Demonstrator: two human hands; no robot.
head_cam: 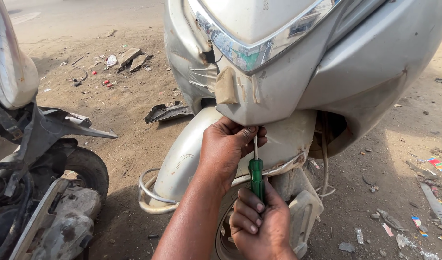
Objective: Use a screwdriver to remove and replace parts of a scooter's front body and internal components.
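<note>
Here the green-handled screwdriver (256, 173) stands nearly upright, its shaft pointing up under the lower edge of the grey scooter's front panel (274, 103), just above the pale front mudguard (192, 154). The right hand (259, 224) is wrapped shut around the handle from below. The left hand (228, 149), higher and nearer the tip, pinches the shaft against the panel's underside.

The screwdriver (255, 168) tip is hidden behind the front panel (278, 103) (probably in a screw).
</note>
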